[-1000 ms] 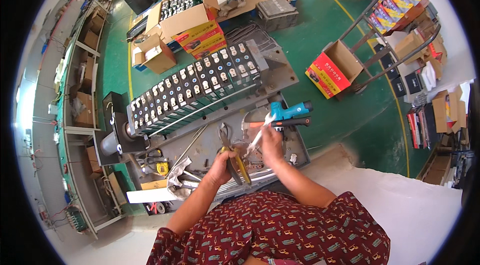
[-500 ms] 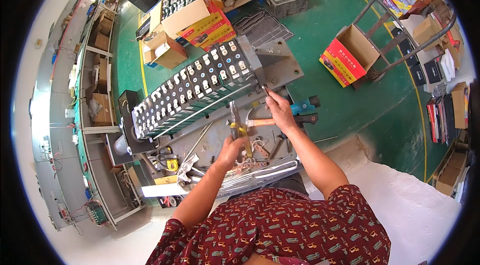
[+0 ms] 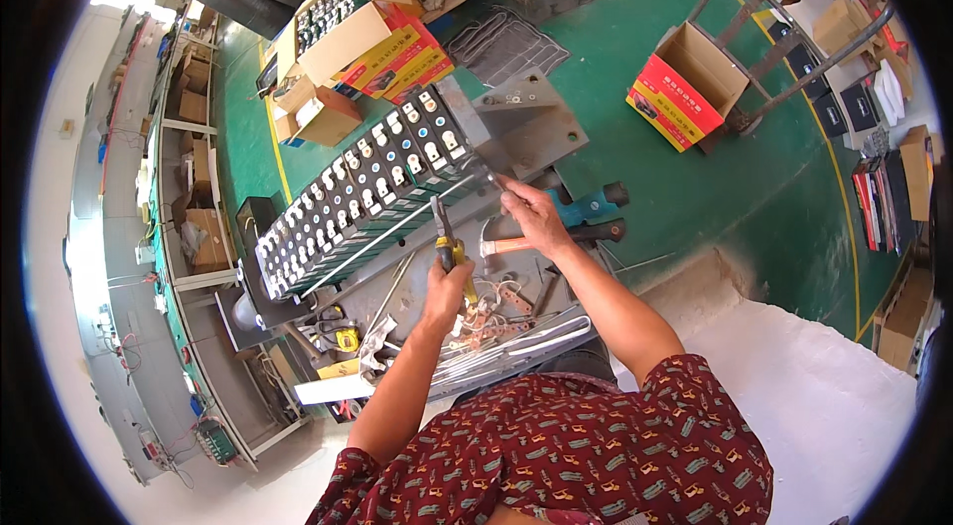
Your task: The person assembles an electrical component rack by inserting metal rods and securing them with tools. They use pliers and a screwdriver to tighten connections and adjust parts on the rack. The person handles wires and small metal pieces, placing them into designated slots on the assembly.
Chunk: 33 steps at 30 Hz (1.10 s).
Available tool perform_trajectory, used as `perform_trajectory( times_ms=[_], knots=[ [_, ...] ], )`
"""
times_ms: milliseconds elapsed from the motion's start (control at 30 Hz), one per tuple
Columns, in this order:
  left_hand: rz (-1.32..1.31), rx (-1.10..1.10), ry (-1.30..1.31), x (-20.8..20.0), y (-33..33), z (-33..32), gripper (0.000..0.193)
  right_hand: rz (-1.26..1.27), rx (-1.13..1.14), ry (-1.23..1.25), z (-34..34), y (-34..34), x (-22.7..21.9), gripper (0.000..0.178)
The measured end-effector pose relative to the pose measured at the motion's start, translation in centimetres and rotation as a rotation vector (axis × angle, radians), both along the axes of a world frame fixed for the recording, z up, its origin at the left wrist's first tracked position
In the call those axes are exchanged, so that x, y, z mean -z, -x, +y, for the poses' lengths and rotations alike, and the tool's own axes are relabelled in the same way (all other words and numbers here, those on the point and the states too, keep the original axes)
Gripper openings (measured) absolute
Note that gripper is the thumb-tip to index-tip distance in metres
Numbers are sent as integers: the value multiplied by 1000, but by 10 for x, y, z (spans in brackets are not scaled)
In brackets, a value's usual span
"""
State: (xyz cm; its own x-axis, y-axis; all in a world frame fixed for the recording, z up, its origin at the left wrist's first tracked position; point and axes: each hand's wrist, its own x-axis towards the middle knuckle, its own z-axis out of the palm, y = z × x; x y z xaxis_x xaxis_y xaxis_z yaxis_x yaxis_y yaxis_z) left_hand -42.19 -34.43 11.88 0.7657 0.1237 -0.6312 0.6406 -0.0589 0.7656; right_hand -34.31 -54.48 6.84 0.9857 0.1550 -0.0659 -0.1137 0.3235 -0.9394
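My left hand [image 3: 449, 289] is closed round a pair of pliers [image 3: 442, 222] with yellow and dark handles, jaws pointing up beside a long metal rod [image 3: 397, 230]. The rod runs along the near side of a battery pack [image 3: 362, 173], a row of dark cells with pale terminals and blue or red caps. My right hand [image 3: 536, 219] is pinched at the pack's right end, by the grey end plate [image 3: 467, 123]; what its fingers hold is too small to make out. Just below that hand lies a hammer [image 3: 511, 245] with an orange and black handle.
A teal power tool [image 3: 591, 205] lies right of my hand. The metal bench [image 3: 422, 277] carries copper-coloured strips [image 3: 486, 327], white strips [image 3: 526, 341] and a yellow tape measure [image 3: 346, 338]. Open cartons [image 3: 690, 83] stand on the green floor beyond, near a trolley [image 3: 794, 98].
The whole view has shifted a little, moving the scene leftward. My left hand has turned the pliers more upright. My right hand stays at the pack's right end.
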Motion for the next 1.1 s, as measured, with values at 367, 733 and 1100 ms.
perform_trajectory(
  times_ms=[367, 733, 1100],
  knots=[
    [-36, -52, -52, 6, 0, 0, 32, -52, -85, -42, -8, -22, 14, 39],
    [-93, 31, -176, 13, -1, 7, 21, -129, -74, -1, -4, -27, 17, 37],
    [-199, -51, -165, 12, 0, -8, 15, 239, -94, 214, 3, -6, -60, 36]
  ],
)
